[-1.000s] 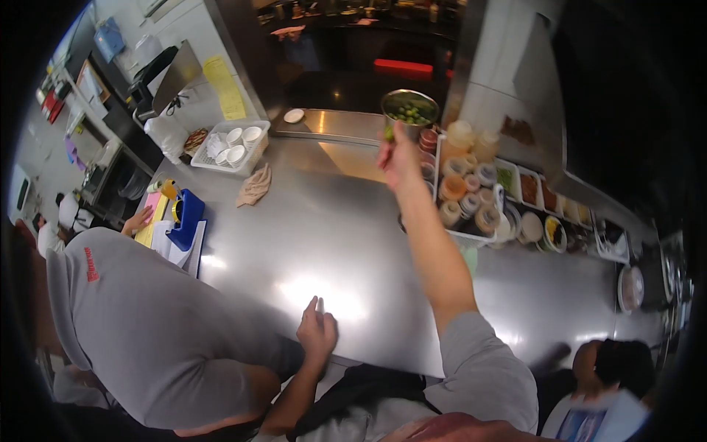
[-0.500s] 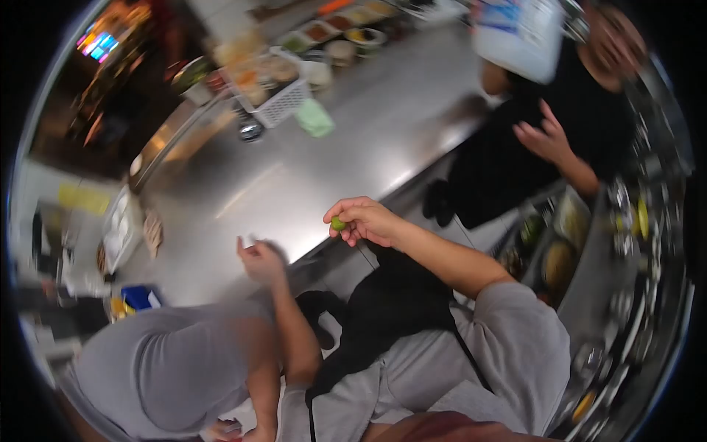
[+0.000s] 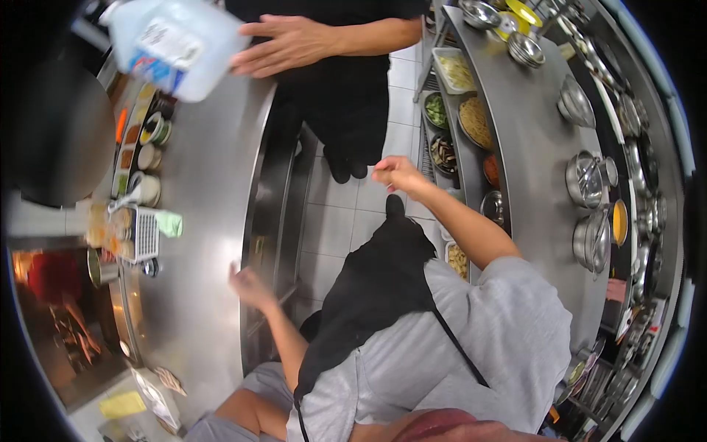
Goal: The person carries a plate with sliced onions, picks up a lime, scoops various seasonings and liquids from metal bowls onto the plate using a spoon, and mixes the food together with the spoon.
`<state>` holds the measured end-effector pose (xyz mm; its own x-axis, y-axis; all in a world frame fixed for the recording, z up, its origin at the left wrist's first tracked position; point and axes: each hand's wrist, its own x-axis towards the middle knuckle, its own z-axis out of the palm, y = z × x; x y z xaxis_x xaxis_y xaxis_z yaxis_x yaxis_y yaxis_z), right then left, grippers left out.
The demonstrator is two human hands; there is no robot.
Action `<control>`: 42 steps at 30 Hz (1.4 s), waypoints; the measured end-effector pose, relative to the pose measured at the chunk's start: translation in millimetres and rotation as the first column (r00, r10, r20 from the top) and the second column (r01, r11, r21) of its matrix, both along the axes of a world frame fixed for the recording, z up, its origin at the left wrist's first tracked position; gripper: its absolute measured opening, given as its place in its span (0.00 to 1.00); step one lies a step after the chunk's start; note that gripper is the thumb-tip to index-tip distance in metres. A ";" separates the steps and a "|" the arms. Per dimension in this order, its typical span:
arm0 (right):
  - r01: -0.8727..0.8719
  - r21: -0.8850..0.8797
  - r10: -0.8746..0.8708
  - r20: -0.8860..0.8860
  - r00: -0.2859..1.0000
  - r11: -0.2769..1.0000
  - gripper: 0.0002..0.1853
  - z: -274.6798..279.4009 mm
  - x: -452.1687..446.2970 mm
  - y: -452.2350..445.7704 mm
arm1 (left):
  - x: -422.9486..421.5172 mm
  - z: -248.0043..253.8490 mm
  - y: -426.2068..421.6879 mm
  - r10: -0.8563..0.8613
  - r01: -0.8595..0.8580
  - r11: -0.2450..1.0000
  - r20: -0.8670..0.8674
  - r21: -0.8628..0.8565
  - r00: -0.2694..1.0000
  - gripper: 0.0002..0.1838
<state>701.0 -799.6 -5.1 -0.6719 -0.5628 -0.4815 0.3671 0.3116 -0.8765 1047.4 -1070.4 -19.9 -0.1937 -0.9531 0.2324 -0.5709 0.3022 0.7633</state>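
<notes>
In the head view, the camera has swung away from the stainless-steel counter (image 3: 210, 177) and now looks down the tiled aisle (image 3: 324, 214), with the steel pot of green pieces (image 3: 96, 269) left well over to the left, beside the white perforated plastic basket (image 3: 147, 237). Neither hand is at that pot, so from this stance it looks out of easy reach without turning back. The right hand (image 3: 398, 175) is raised over the aisle, fingers curled in and thumb drawn close to them as in a pinch; a small round green piece showed between those fingers a moment ago, but whether it is still there cannot be told. The left hand (image 3: 250, 287), blurred, is by the counter's near edge, one finger loosely out and the rest half bent, with nothing visible in it. Ahead, a co-worker's hand (image 3: 291, 46) is spread flat with its fingertips at the large translucent plastic jug (image 3: 180, 48). Right of the aisle, the round bowl of pale yellow noodles (image 3: 475, 121) and the bowl of chopped greens (image 3: 436, 110) sit on the under-counter shelf.
</notes>
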 end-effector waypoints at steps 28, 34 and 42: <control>0.732 -0.124 -0.524 -0.778 0.347 0.669 0.18 -31.6 -323.0 225.8 | -755.2 -114.9 223.0 -0.830 0.800 0.243 0.544 0.549 -0.121 0.28; 0.772 -0.201 -0.661 -0.667 0.344 0.604 0.11 -58.2 -323.7 235.9 | -833.2 -111.6 168.7 -0.786 0.619 0.513 0.615 0.595 0.062 0.23; 0.779 -0.162 -0.745 -0.458 0.485 0.606 0.06 -41.4 -323.7 237.5 | -849.6 -107.5 93.5 -0.652 0.254 0.753 0.635 0.607 0.415 0.26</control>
<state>377.3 -562.1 -46.5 -0.9558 0.2933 -0.0217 0.0711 0.1587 -0.9848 197.8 -976.9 -127.4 -0.5254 -0.6126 -0.5905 -0.8271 0.5306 0.1854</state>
